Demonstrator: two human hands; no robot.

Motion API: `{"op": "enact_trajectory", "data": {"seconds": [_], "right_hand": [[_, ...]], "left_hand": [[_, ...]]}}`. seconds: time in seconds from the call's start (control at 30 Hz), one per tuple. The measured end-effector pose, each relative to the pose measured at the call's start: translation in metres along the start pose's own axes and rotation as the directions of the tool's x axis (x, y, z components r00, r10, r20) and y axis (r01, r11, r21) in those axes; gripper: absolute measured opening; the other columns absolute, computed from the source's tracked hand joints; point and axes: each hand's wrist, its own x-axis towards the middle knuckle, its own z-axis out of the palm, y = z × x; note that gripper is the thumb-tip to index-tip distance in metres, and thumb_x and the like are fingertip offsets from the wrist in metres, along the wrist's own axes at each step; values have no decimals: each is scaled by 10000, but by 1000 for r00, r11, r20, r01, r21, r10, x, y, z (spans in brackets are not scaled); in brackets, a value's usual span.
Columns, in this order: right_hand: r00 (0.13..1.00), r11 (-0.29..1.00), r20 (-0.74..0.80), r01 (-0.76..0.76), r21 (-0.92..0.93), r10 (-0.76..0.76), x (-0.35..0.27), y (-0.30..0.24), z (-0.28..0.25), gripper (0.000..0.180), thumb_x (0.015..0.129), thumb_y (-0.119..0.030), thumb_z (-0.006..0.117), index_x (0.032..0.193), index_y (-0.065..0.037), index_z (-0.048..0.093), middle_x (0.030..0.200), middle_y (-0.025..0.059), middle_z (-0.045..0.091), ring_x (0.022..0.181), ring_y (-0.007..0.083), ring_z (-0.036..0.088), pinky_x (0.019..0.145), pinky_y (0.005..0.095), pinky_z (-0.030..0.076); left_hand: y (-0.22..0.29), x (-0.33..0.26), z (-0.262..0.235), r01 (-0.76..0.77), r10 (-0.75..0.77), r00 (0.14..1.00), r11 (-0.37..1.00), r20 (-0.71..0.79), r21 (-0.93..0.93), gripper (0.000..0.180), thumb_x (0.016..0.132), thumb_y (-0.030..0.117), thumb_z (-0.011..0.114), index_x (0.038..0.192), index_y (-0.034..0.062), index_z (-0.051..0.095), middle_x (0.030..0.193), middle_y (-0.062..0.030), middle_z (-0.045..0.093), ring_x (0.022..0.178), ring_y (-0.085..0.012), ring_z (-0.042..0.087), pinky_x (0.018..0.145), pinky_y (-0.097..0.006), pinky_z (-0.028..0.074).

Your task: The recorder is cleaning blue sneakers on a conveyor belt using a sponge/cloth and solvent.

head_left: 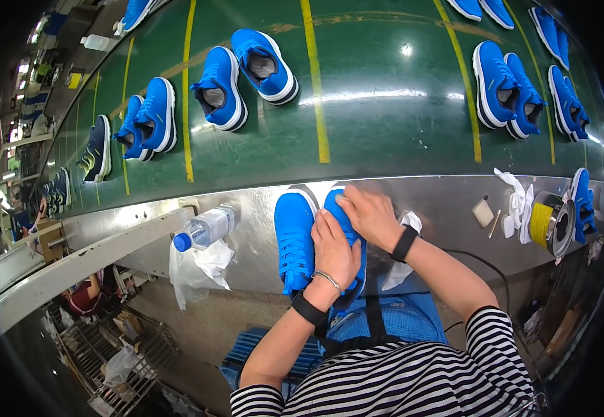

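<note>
Two blue sneakers with white soles lie side by side on the metal ledge in front of me, toes pointing away. The left sneaker (294, 240) is untouched, its laces in full view. My left hand (337, 250) lies over the laces of the right sneaker (335, 202), fingers curled down against its upper and holding it. At the toe of that same shoe, my right hand (371, 217) grips with thumb and fingers pressed to the front of the upper. Much of the right sneaker is hidden under both hands, so its laces and heel barely show.
Beyond the ledge, a green conveyor belt (371, 132) with yellow lines carries several pairs of sneakers. A water bottle (206, 227) lies left on the ledge. On the right are white cloth (517, 201), a pale block (483, 213) and a yellow-labelled roll or tin (551, 224).
</note>
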Motion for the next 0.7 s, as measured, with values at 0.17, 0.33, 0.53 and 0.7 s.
{"op": "enact_trajectory", "data": {"seconds": [0.17, 0.33, 0.53, 0.7], "right_hand": [[998, 998, 44, 42, 43, -44, -23, 9, -3, 168, 853, -237, 517, 814, -74, 511, 678, 118, 583, 620, 312, 581, 525, 420, 439], [995, 987, -94, -3, 161, 19, 24, -5, 0, 144, 857, -208, 512, 835, -66, 508, 671, 133, 573, 610, 323, 572, 518, 409, 433], [945, 946, -198, -210, 246, 261, -18, 40, -90, 159, 883, -166, 475, 840, -23, 528, 760, 147, 536, 654, 289, 518, 591, 361, 402], [928, 972, -292, -232, 32, 231, -100, 97, -91, 118, 818, -95, 535, 915, -30, 515, 785, 136, 529, 755, 310, 529, 674, 370, 420]], "left_hand": [[-1, -4, -2, 35, -35, 999, 999, 18, 36, 803, 726, 119, 611, 1265, -203, 111, 1286, -382, 212, 1172, -489, 273, 1019, -471, 241], [3, 0, 1, 12, -12, 1000, 1000, 0, 23, 802, 729, 109, 619, 1270, -202, 116, 1274, -388, 230, 1177, -497, 270, 1020, -471, 233], [13, -4, -13, 57, -57, 996, 998, -63, 10, 813, 719, 134, 639, 1360, -16, 162, 1337, -345, 153, 1181, -503, 256, 992, -485, 271], [26, -1, -8, -58, 48, 998, 923, 36, 379, 616, 740, 183, 603, 1301, 105, 360, 1363, -249, 243, 1226, -412, 270, 896, -527, 314]]}}
